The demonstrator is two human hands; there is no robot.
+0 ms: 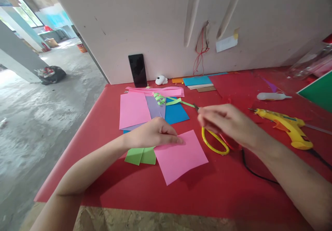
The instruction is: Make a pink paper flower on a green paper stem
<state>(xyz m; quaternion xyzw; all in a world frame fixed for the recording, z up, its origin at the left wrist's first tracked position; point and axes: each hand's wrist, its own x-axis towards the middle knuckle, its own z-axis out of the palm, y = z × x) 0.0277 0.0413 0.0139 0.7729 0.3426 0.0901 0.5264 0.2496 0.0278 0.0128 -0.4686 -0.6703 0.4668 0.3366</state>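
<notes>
My left hand point(158, 133) is closed on a pink paper square point(183, 158), pinching its upper left edge between thumb and fingers. The sheet is tilted above the red tabletop. Over a pair of scissors with a yellow handle loop point(215, 142) is my right hand point(225, 122), slightly blurred, its fingers pressed together. It hides most of the scissors' middle, and I cannot tell whether it grips them. A dark tip shows just past its fingers, by the end of a curled light green paper strip point(173, 101). Green paper pieces point(141, 156) lie left of the pink square.
Pink paper point(133, 110), purple and blue sheets point(176, 111) lie behind my hands. A phone point(138, 70) leans on the wall beside a small white object point(161, 80). To the right are a yellow glue gun point(287, 125) with a black cord and a white bottle point(272, 96).
</notes>
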